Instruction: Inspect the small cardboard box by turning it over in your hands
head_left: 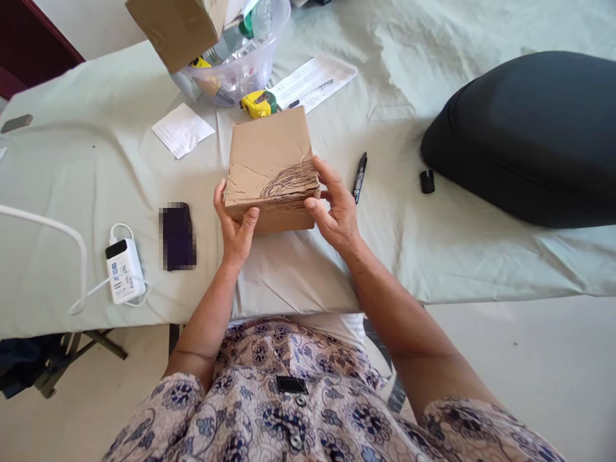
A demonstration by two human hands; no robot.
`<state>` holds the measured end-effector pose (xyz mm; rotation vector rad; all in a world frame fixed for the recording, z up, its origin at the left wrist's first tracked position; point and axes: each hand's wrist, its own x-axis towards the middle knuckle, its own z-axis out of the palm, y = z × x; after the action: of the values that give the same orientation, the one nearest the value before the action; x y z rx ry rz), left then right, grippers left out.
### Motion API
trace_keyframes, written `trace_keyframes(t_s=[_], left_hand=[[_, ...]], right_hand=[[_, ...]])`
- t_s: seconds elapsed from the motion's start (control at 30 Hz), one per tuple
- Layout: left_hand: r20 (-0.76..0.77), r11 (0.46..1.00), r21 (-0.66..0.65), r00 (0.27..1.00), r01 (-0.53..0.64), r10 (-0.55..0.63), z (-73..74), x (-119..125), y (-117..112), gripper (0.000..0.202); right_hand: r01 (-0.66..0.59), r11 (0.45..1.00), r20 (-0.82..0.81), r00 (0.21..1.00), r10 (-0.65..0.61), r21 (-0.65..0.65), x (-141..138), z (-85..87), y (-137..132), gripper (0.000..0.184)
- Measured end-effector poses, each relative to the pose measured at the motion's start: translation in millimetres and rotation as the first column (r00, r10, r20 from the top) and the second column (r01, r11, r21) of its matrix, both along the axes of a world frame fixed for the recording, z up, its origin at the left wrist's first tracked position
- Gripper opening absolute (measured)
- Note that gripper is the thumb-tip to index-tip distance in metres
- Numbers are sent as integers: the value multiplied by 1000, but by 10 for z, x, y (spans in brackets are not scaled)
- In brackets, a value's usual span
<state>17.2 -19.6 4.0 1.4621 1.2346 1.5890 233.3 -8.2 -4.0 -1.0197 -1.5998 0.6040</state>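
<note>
A small brown cardboard box (272,144) is held between my two hands above the cloth-covered table. Dark scribbled lines run over its near right edge. My left hand (235,224) grips the near left corner, thumb on the front face and fingers round the left side. At the near right corner, my right hand (335,206) has its thumb on the front edge and a finger along the right side. The underside of the box is hidden. Just right of my right hand lies a black marker (360,178) with its cap on.
Behind the box are a yellow tape measure (258,104), a printed sheet (320,80) with a pen, and a plastic basket (240,80) of bottles under another carton (176,32). Left lie a paper (183,130), a blurred phone (178,236) and a power bank (125,271). A black bag (524,138) sits right.
</note>
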Motion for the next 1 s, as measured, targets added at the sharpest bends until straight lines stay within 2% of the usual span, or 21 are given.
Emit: trace_keyframes(t_s=[0.13,0.3,0.47,0.63,0.7,0.8,0.9,1.0], left_hand=[[11,999,9,999,45,-45,68,14,-10,89],[32,998,65,999,12,-14,12,-28,16,81],[132,998,66,991,-24,16,-44,-39,54,75],[268,998,51,963,-40,25,-8,-23,73,75],[275,1000,21,961,-13,7,19,-12,63,76],[237,999,3,970,47,-46,31,8,44,79],[134,994,65,987,85,-93,-13,28,23,90],[9,991,96,995,93,-95,-67,28,-20,96]], right_hand=[[-15,1000,28,999,15,12,26,3,-6,78],[-23,998,49,999,20,63,35,31,-22,72],[15,998,84,996,-20,66,17,52,-52,66],[34,993,134,990,-49,111,10,20,-57,65],[37,990,151,987,-58,135,10,0,-51,71],[58,980,163,983,-90,188,2,-50,-32,91],[104,972,112,985,-130,212,-3,-137,0,111],[174,966,57,981,-188,192,23,-254,38,119]])
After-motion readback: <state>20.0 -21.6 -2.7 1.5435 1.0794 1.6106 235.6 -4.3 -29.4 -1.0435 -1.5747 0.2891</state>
